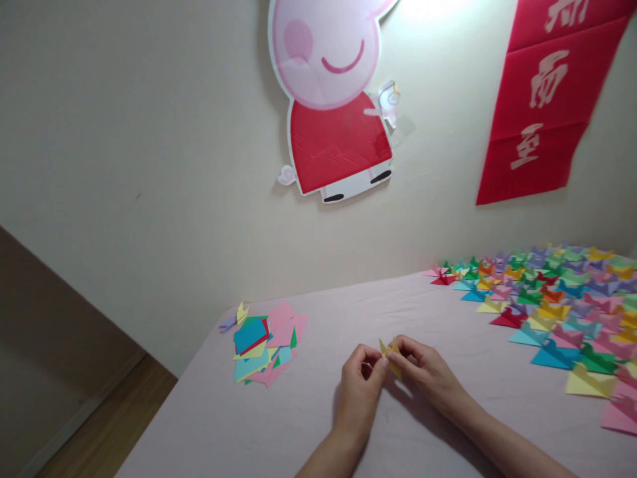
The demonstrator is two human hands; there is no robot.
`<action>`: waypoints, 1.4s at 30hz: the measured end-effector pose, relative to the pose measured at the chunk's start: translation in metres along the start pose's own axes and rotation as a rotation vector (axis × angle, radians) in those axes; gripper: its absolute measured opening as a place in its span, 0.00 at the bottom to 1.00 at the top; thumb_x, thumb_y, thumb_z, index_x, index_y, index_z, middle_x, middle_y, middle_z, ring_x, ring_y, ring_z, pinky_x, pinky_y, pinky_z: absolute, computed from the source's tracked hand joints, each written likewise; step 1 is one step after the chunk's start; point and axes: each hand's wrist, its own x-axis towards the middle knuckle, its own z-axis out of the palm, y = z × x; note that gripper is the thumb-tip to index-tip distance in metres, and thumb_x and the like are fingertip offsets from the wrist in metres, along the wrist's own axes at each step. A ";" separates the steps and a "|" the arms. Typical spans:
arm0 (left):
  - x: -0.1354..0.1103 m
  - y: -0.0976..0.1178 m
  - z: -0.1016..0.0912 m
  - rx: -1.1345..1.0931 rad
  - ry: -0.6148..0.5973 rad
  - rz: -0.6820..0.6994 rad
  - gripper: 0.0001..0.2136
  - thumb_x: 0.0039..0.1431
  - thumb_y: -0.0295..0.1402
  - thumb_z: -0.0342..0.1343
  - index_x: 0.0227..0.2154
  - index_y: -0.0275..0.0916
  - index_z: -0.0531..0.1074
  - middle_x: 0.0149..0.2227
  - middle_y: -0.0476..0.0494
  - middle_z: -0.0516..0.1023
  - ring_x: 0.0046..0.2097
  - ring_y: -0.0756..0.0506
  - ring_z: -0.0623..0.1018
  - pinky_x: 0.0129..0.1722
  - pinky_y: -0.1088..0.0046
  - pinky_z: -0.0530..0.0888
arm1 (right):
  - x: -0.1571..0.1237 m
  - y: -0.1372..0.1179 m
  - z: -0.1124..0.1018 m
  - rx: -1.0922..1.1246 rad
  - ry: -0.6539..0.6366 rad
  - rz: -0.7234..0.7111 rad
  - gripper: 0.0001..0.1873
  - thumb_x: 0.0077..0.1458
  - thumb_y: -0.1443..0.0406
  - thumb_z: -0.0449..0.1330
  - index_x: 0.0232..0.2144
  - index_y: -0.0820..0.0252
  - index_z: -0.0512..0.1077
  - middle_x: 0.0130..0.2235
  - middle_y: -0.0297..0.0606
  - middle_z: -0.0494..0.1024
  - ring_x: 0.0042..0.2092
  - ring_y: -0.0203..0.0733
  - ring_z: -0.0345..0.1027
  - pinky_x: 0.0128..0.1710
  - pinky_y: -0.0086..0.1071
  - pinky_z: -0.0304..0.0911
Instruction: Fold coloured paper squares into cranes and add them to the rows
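Observation:
A small piece of folded yellow paper [397, 369] is pinched between my two hands, just above the pink cloth [318, 425]. My left hand [362, 378] grips its near left part between thumb and fingers. On the right side, my right hand [423, 365] pinches the paper with thumb and forefinger. One pointed tip of the paper sticks up between the hands; the fingers cover much of the rest.
Left of my hands lies a loose pile of coloured paper sheets [251, 336], with a yellow folded piece [241, 313] and a purple folded piece [227, 323] behind it. Rows of folded paper figures [555, 356] fill the right side. A wall [199, 166] stands behind.

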 end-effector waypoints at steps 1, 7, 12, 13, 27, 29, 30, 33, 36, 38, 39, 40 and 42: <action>0.000 0.001 0.000 0.007 0.002 0.007 0.09 0.59 0.39 0.56 0.29 0.39 0.71 0.29 0.49 0.73 0.32 0.47 0.70 0.34 0.73 0.66 | 0.000 0.000 0.000 0.010 0.005 0.004 0.24 0.50 0.45 0.60 0.21 0.58 0.65 0.21 0.28 0.64 0.24 0.34 0.55 0.23 0.28 0.53; -0.002 0.007 -0.001 0.103 0.045 0.105 0.08 0.60 0.36 0.55 0.27 0.39 0.69 0.30 0.49 0.71 0.33 0.47 0.69 0.35 0.73 0.64 | 0.001 0.005 0.001 0.106 -0.012 0.024 0.26 0.48 0.43 0.63 0.20 0.59 0.68 0.21 0.30 0.67 0.26 0.36 0.59 0.27 0.31 0.57; -0.002 0.008 0.000 0.157 0.066 0.158 0.08 0.60 0.34 0.55 0.26 0.40 0.68 0.30 0.49 0.70 0.34 0.47 0.69 0.35 0.73 0.63 | 0.002 0.006 0.000 0.144 -0.066 0.006 0.26 0.48 0.43 0.63 0.20 0.58 0.68 0.22 0.31 0.68 0.27 0.38 0.60 0.29 0.33 0.60; -0.002 0.008 0.000 0.160 0.066 0.155 0.09 0.60 0.34 0.55 0.25 0.40 0.68 0.30 0.49 0.70 0.34 0.47 0.68 0.35 0.73 0.63 | 0.002 0.006 0.000 0.145 -0.073 0.001 0.25 0.49 0.43 0.63 0.21 0.58 0.68 0.22 0.31 0.68 0.28 0.38 0.61 0.30 0.33 0.60; 0.000 0.000 -0.001 0.143 0.037 0.095 0.11 0.62 0.39 0.56 0.26 0.40 0.70 0.30 0.49 0.71 0.34 0.47 0.69 0.34 0.72 0.64 | 0.005 0.010 -0.002 0.211 -0.059 0.083 0.24 0.44 0.45 0.67 0.22 0.59 0.71 0.22 0.32 0.71 0.27 0.38 0.63 0.29 0.33 0.59; 0.000 -0.001 -0.002 0.118 0.043 0.083 0.11 0.62 0.39 0.56 0.26 0.40 0.70 0.29 0.49 0.70 0.33 0.47 0.68 0.34 0.72 0.64 | 0.005 0.009 -0.002 0.212 -0.051 0.063 0.23 0.46 0.45 0.66 0.23 0.59 0.72 0.24 0.33 0.72 0.29 0.39 0.64 0.32 0.34 0.61; 0.000 -0.002 -0.002 0.105 0.047 0.077 0.11 0.62 0.38 0.56 0.26 0.40 0.70 0.29 0.49 0.70 0.32 0.47 0.68 0.33 0.73 0.64 | 0.005 0.008 -0.003 0.211 -0.053 0.055 0.22 0.46 0.46 0.66 0.25 0.59 0.73 0.26 0.33 0.73 0.31 0.40 0.65 0.33 0.34 0.62; 0.002 -0.002 -0.003 0.089 0.057 0.072 0.10 0.61 0.37 0.55 0.26 0.40 0.69 0.28 0.50 0.69 0.31 0.48 0.67 0.32 0.73 0.64 | 0.005 0.009 -0.003 0.190 -0.075 0.052 0.21 0.47 0.47 0.65 0.27 0.60 0.74 0.27 0.35 0.75 0.32 0.41 0.67 0.35 0.35 0.63; 0.002 -0.002 -0.002 0.081 0.047 0.067 0.10 0.61 0.36 0.54 0.26 0.40 0.67 0.27 0.52 0.67 0.29 0.49 0.66 0.30 0.74 0.63 | 0.004 0.011 -0.004 0.156 -0.060 0.050 0.21 0.48 0.47 0.65 0.24 0.60 0.73 0.25 0.34 0.73 0.30 0.40 0.65 0.32 0.34 0.61; 0.002 -0.003 -0.002 0.077 0.033 0.059 0.09 0.62 0.37 0.54 0.27 0.40 0.67 0.27 0.53 0.67 0.29 0.50 0.66 0.30 0.74 0.63 | 0.004 0.011 -0.003 0.167 -0.054 0.054 0.21 0.47 0.48 0.66 0.23 0.60 0.72 0.25 0.34 0.73 0.30 0.40 0.65 0.32 0.34 0.61; 0.002 -0.004 -0.001 0.084 0.031 0.054 0.09 0.61 0.37 0.55 0.28 0.40 0.67 0.27 0.53 0.68 0.29 0.50 0.67 0.30 0.74 0.63 | 0.004 0.010 -0.003 0.183 -0.059 0.059 0.21 0.46 0.48 0.66 0.23 0.59 0.72 0.25 0.34 0.74 0.30 0.41 0.65 0.33 0.34 0.62; 0.003 -0.005 -0.001 0.097 0.030 0.050 0.09 0.61 0.38 0.56 0.28 0.40 0.67 0.28 0.53 0.68 0.30 0.49 0.67 0.30 0.75 0.63 | 0.004 0.010 -0.003 0.200 -0.064 0.062 0.21 0.46 0.48 0.66 0.23 0.59 0.72 0.25 0.34 0.74 0.31 0.41 0.65 0.33 0.34 0.62; 0.003 -0.006 -0.002 0.122 0.029 0.052 0.08 0.60 0.37 0.57 0.29 0.40 0.69 0.29 0.53 0.69 0.31 0.49 0.67 0.32 0.74 0.63 | 0.004 0.008 -0.003 0.229 -0.059 0.053 0.21 0.46 0.47 0.66 0.24 0.59 0.72 0.26 0.34 0.74 0.31 0.41 0.66 0.34 0.35 0.62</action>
